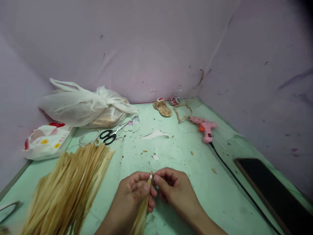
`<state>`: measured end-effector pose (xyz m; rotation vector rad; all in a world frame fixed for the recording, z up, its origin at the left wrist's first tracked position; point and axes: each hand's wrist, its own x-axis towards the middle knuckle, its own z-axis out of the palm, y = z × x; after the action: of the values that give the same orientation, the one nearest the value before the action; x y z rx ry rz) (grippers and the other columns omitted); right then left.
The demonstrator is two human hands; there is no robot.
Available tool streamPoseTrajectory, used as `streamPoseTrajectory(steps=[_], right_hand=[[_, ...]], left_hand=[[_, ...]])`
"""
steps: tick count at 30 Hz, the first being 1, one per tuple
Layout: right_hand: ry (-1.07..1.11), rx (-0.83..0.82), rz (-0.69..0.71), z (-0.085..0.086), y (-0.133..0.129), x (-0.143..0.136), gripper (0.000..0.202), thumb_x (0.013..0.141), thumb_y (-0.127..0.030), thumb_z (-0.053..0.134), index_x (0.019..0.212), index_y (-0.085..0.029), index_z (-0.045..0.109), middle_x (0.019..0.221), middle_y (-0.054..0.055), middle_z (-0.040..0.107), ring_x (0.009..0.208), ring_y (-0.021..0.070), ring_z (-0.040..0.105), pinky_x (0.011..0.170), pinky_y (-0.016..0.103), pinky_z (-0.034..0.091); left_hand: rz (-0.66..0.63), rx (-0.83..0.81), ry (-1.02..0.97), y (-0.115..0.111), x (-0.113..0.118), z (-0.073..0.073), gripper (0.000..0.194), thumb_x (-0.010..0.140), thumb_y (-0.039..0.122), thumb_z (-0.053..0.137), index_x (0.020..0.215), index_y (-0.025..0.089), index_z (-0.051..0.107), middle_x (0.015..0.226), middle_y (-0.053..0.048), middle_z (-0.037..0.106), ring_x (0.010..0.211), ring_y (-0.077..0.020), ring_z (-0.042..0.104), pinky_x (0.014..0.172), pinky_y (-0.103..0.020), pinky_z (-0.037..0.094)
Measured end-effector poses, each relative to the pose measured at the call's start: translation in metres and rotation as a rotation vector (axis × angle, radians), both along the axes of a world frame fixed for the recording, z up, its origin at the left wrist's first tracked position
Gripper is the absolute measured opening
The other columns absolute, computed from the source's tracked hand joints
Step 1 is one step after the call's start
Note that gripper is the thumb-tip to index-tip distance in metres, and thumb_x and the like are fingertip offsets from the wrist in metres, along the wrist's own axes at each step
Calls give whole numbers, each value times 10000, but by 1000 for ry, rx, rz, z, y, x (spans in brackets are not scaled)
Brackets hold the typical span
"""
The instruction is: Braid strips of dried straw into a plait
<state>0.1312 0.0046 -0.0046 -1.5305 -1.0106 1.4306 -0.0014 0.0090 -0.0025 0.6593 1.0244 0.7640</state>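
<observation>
Near the bottom centre, my left hand (138,191) is closed around a tan strip of dried husk (143,212), whose narrow tip points up between thumb and fingers. A small white band (151,176) shows just below the tip. My right hand (172,187) is pinched beside that tip, thumb against index finger; whatever it grips is too small to make out. A thick pile of similar dried strips (66,182) lies to the left of my hands.
Black-handled scissors (112,133), a coiled white cord (89,137), a plastic bag (83,107) and a tissue pack (47,140) are left. Behind sits a woven slipper-shaped piece (162,107). Rightward lie a pink glue gun (206,129), its black cable (234,174) and a dark phone (271,192).
</observation>
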Motion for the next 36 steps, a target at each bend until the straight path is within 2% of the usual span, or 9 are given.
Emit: streamPoseTrajectory(steps=[4,10,18,23,27,32,36], right_hand=[[93,-42,-1,1,0,-2,157,697,-255,565,633,-121,614,477,-1,569,384,60,433,401,180,344],[102,-24,-6,-5,0,-4,142,697,-237,553,659,-121,626,501,4,579,420,75,496,435,185,390],[75,27,4,-8,-4,-5,140,708,-218,534,717,-121,635,539,13,597,469,108,548,476,217,432],[91,55,11,-7,-4,-5,132,722,-226,541,712,-125,627,566,17,609,474,104,547,480,214,433],[46,50,22,-8,-4,-5,129,719,-234,553,706,-129,627,551,18,613,485,113,553,483,214,427],[-20,63,44,-8,-4,-4,151,713,-228,546,724,-135,664,604,30,643,537,131,577,519,227,438],[-98,87,53,-4,-5,-4,158,701,-231,552,715,-149,686,655,32,662,588,135,569,557,230,436]], left_hand=[[-5,41,79,3,1,-2,342,564,321,744,780,120,571,587,-17,616,459,-101,533,478,-217,403],[-77,49,109,7,-2,-6,336,601,336,715,831,137,572,579,-10,619,480,-114,540,504,-231,415],[-49,63,169,3,-1,-2,337,612,348,704,827,131,563,526,-3,601,469,-109,528,501,-227,415],[50,42,137,1,1,-2,341,621,327,692,854,108,574,602,-14,611,487,-108,536,491,-233,437],[59,103,207,-2,3,-3,347,635,290,676,908,112,558,525,5,595,462,-107,528,481,-220,429],[37,175,336,-3,3,0,236,624,267,675,801,137,587,632,-29,653,574,-136,592,575,-236,470],[120,250,423,-4,5,4,160,602,251,671,720,150,629,664,-19,654,631,-132,595,609,-212,466]])
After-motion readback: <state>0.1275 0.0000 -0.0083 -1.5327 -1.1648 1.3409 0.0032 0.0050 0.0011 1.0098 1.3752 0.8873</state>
